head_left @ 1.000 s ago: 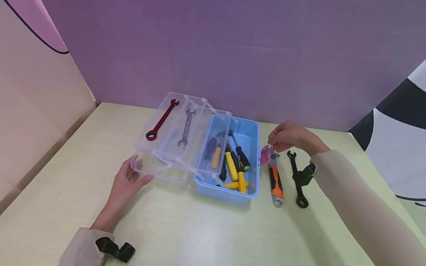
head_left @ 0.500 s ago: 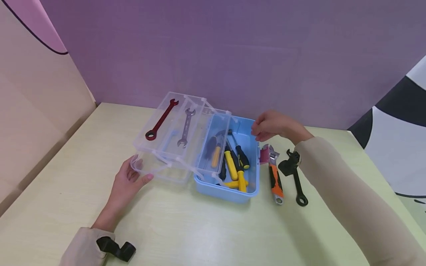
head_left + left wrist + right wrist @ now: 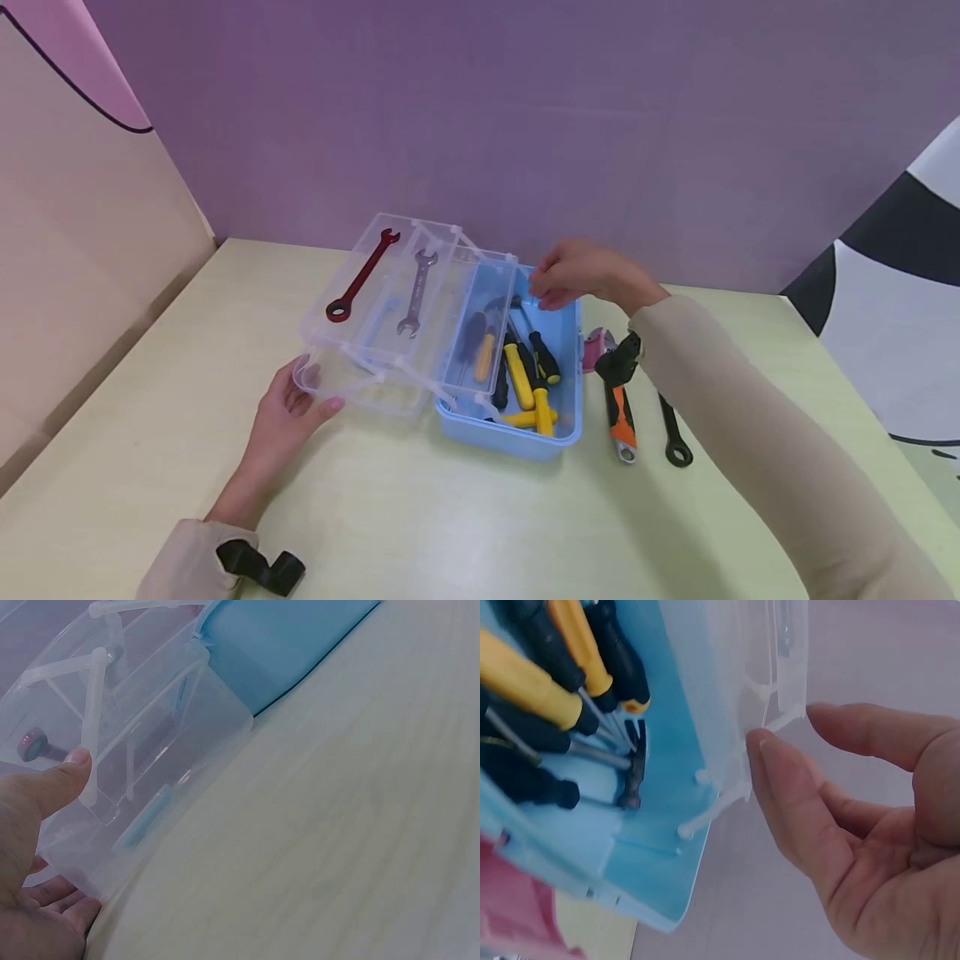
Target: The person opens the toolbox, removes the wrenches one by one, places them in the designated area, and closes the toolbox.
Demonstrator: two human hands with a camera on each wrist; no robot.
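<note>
I see the left hand (image 3: 288, 412) with curled fingers gripping the clear plastic fold-out tray (image 3: 405, 312) at its near corner — steadying it. The right hand (image 3: 581, 275), fingers loosely spread, touches the tray's far edge above the light-blue plastic toolbox (image 3: 517, 437).

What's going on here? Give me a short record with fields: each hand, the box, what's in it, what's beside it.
left hand: grips the clear lid's front edge
right hand: fingers relaxed, thumb touching the far corner of the clear tray
toolbox: light blue, open, trays fanned out to the left
upper tray: red wrench, silver wrench
inside box: yellow and black screwdrivers, small hammer
right of the box, on the table: orange adjustable wrench, black wrench
</note>
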